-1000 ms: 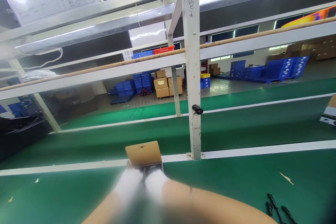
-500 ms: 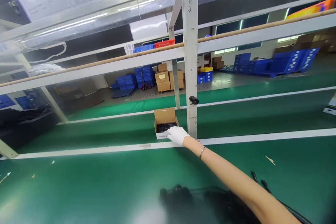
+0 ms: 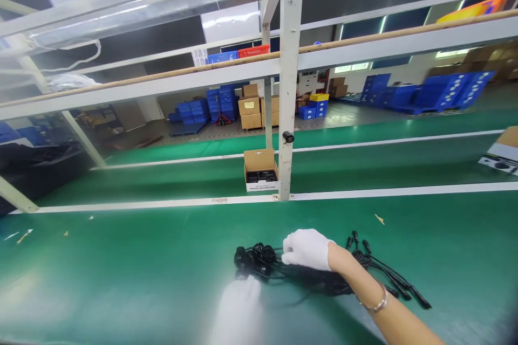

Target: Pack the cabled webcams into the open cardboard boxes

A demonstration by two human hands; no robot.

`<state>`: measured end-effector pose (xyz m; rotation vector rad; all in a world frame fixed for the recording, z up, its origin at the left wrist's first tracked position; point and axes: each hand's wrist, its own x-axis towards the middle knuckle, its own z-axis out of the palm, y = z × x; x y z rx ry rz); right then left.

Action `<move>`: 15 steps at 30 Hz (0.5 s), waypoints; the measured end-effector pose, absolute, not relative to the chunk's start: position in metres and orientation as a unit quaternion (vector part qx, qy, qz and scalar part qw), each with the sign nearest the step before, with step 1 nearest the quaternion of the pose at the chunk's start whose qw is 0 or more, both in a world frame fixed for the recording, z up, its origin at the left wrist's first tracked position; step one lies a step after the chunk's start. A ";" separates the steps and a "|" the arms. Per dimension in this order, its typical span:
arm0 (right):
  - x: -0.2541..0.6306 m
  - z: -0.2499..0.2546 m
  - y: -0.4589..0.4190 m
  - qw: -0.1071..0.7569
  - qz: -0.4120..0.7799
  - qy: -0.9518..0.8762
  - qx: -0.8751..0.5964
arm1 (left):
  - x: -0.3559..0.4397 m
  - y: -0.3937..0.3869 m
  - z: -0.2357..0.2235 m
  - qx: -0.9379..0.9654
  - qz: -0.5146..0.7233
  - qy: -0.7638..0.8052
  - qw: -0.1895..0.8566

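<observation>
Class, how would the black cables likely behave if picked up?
The black cables are probably floppy, since the strands curve and cross. The chunky black pieces at one end may swing. The splayed plugs at the other could snag.

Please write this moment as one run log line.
right hand: at cables, grip unclear | left hand: blurred, near round black parts | open box: beyond cables, left of post

Two white-gloved hands: one right hand (image 3: 309, 249), one left hand (image 3: 238, 310), the latter blurred. On the tabletop (image 3: 149, 264) lies one bundle of black cables (image 3: 329, 283); three connectors (image 3: 355, 237) point toward the far edge, and the round black parts (image 3: 265, 254) overlap too much to count. Five small scraps (image 3: 379, 219): four toward the left edge, one toward the right. Beyond the far edge's white rail (image 3: 162, 204), two cartons: one open carton (image 3: 262, 186), one carton farther right (image 3: 502, 156).
</observation>
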<state>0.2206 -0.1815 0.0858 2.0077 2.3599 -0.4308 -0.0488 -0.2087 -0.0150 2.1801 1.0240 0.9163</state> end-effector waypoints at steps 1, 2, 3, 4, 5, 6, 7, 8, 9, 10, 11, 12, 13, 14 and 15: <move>0.218 0.080 -0.183 0.009 -0.140 0.753 0.643 | -0.049 -0.203 -0.016 0.812 0.341 0.381 0.280; 0.214 0.075 -0.183 0.012 -0.140 0.752 0.644 | -0.050 -0.197 -0.016 0.812 0.341 0.381 0.281; 0.211 0.071 -0.183 0.015 -0.138 0.751 0.645 | -0.051 -0.192 -0.017 0.812 0.343 0.380 0.280; 0.207 0.067 -0.182 0.017 -0.134 0.751 0.646 | -0.052 -0.188 -0.018 0.812 0.345 0.379 0.278; 0.203 0.063 -0.182 0.018 -0.126 0.751 0.647 | -0.052 -0.183 -0.018 0.813 0.348 0.377 0.274; 0.200 0.060 -0.182 0.018 -0.116 0.752 0.649 | -0.052 -0.179 -0.019 0.815 0.351 0.374 0.270; 0.196 0.057 -0.181 0.015 -0.104 0.753 0.650 | -0.052 -0.174 -0.019 0.817 0.353 0.369 0.266; 0.194 0.055 -0.181 0.010 -0.093 0.754 0.651 | -0.051 -0.169 -0.020 0.821 0.354 0.363 0.263; 0.193 0.055 -0.180 0.001 -0.084 0.754 0.651 | -0.050 -0.164 -0.020 0.825 0.355 0.355 0.260; 0.193 0.056 -0.179 -0.012 -0.076 0.753 0.653 | -0.048 -0.158 -0.021 0.829 0.355 0.346 0.259; 0.194 0.059 -0.178 -0.031 -0.069 0.751 0.656 | -0.046 -0.152 -0.020 0.833 0.355 0.337 0.259; 0.197 0.064 -0.177 -0.057 -0.062 0.746 0.661 | -0.044 -0.146 -0.020 0.837 0.354 0.327 0.260; 0.202 0.072 -0.176 -0.089 -0.056 0.737 0.668 | -0.042 -0.140 -0.019 0.840 0.353 0.318 0.263; 0.209 0.083 -0.175 -0.123 -0.048 0.725 0.676 | -0.040 -0.136 -0.018 0.841 0.353 0.309 0.268; 0.216 0.096 -0.175 -0.159 -0.040 0.712 0.683 | -0.038 -0.132 -0.016 0.841 0.356 0.301 0.275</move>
